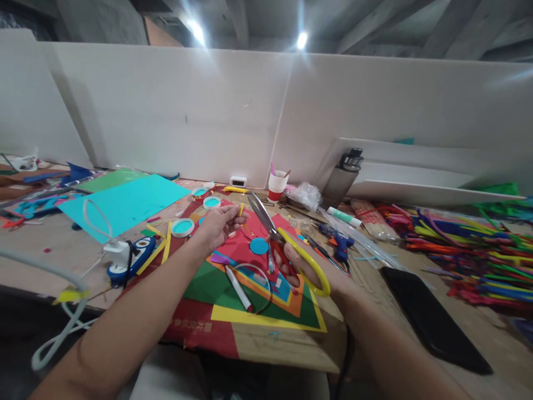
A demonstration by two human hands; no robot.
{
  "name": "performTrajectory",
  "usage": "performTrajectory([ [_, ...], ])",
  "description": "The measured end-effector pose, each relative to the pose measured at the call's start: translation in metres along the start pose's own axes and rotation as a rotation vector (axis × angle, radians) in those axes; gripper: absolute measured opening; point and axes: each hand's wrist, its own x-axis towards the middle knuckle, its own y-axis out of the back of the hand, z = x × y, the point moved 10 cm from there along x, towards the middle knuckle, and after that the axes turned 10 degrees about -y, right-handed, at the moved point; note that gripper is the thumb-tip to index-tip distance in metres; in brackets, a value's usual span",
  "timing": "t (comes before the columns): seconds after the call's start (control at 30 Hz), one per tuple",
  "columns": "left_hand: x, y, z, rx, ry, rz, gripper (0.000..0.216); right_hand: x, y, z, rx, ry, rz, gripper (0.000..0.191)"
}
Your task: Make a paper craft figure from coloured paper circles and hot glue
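My right hand [287, 266] grips a pair of scissors [266, 216] with one yellow and one red handle, its blades parted a little and pointing up and left. To the left, my left hand [225, 225] pinches a small yellow paper strip [241, 209] between thumb and fingers. Beneath both hands lie layered sheets of coloured paper, with a red sheet [237, 244] on top. A blue paper disc [259, 246] rests on the red sheet below the blades. Closer to me, a white marker [239, 289] with a red end lies across the stack.
White lids with blue inside [182, 227] and a cyan sheet [129, 200] are on the left, near a white plug [117, 253]. At right are a blue glue gun [342, 244], a black phone [433, 319] and many pipe cleaners [470, 250]. A grey bottle [340, 178] stands behind.
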Motion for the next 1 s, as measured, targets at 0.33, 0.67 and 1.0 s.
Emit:
performTrajectory([
  [0.33,-0.001,0.001,0.001,0.017,0.003,0.005,0.012,0.001,-0.007,0.014,0.055,-0.138,-0.041,0.059],
  [0.67,0.001,-0.002,0.003,0.038,-0.029,-0.021,0.013,-0.001,-0.009,0.012,0.092,-0.1,-0.073,0.052],
  [1.0,0.001,-0.003,0.002,0.023,-0.049,-0.054,0.014,-0.004,-0.008,0.009,0.107,-0.097,-0.055,0.05],
])
